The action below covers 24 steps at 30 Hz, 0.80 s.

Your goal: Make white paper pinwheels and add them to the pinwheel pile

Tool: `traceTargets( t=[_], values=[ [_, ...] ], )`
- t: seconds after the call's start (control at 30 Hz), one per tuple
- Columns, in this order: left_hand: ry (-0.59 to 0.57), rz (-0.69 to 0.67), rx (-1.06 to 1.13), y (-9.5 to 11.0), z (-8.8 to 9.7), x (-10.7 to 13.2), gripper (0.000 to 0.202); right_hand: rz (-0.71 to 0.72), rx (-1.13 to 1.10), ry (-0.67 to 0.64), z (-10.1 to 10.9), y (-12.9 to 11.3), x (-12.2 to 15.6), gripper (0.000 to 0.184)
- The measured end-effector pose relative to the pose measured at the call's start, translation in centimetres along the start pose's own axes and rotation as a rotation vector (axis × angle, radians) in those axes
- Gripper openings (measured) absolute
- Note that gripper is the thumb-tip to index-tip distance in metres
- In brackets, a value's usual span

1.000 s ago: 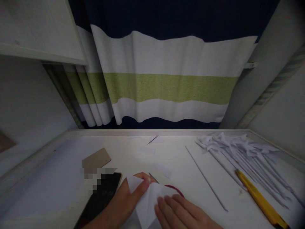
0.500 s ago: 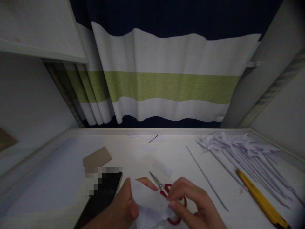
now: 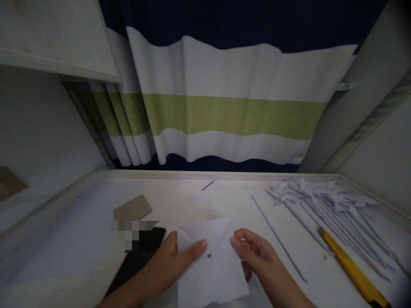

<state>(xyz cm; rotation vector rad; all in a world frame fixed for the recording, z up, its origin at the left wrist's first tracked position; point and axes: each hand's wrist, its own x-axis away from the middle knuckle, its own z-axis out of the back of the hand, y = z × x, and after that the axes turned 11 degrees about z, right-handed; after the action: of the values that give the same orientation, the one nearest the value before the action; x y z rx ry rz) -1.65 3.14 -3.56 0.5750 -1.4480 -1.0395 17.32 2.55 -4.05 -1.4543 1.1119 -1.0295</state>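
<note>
Holding a thin white paper sheet (image 3: pixel 216 276) spread between both hands over the near middle of a pale worktop (image 3: pixel 170 205). Matte and roughly four-sided, with creases fanning across its far half, an uneven near edge and a small squarish reddish-brown spot (image 3: pixel 209 256) close to its middle. Gripping the left side with the left hand (image 3: pixel 172 259), with the thumb laid across the face and pointing right toward the spot, and with the other fingers largely hidden behind. Pinching the right edge with the right hand (image 3: pixel 261 255), with thumb and forefinger close together near the far corner and the remaining fingers bent below. Slanting inward from the near left and near right at the wrists.

Visible beside the left forearm: a flat black phone (image 3: pixel 146 252), partly pixelated, and just beyond it a stiff tan card (image 3: pixel 133 208). Set out to the right: a slender straight rod (image 3: pixel 278 237), a smooth yellow cutter (image 3: pixel 348 261) and a cluster of rods with crumpled white paper tops (image 3: pixel 321 194). Hanging along the far side: a softly folded curtain (image 3: pixel 237 115) banded in navy, white and green.
</note>
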Motion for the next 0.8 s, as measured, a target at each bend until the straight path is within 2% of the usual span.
traceTargets(
  t=[0.07, 0.13, 0.3, 0.47, 0.53, 0.67, 0.8],
  values=[
    [0.038, -0.002, 0.014, 0.41, 0.10, 0.08, 0.041, -0.030, 0.017, -0.133, 0.09, 0.22, 0.06, 0.033],
    [0.023, -0.014, 0.054, 0.77, 0.20, 0.14, 0.038, -0.076, 0.053, -0.229, 0.18, 0.48, 0.20, 0.036],
    [-0.110, -0.006, 0.236, 1.09, 0.46, -0.10, 0.035, -0.086, 0.108, -0.270, 0.48, 0.76, 0.41, 0.038],
    [-0.158, -0.001, 0.285, 0.75, 0.41, -0.69, 0.037, -0.062, 0.058, -0.343, 0.73, 0.48, 0.28, 0.038],
    [-0.131, -0.008, 0.246, 0.67, 0.43, -0.81, 0.039, -0.045, 0.071, -0.330, 0.74, 0.38, 0.21, 0.039],
    [0.014, -0.074, 0.019, 0.77, 0.64, -0.54, 0.042, -0.028, 0.124, -0.284, 0.67, 0.21, 0.12, 0.041],
    [0.086, -0.143, -0.116, 1.02, 1.00, -0.25, 0.042, -0.067, 0.121, -0.311, 0.66, 0.23, 0.09, 0.040]
  ],
)
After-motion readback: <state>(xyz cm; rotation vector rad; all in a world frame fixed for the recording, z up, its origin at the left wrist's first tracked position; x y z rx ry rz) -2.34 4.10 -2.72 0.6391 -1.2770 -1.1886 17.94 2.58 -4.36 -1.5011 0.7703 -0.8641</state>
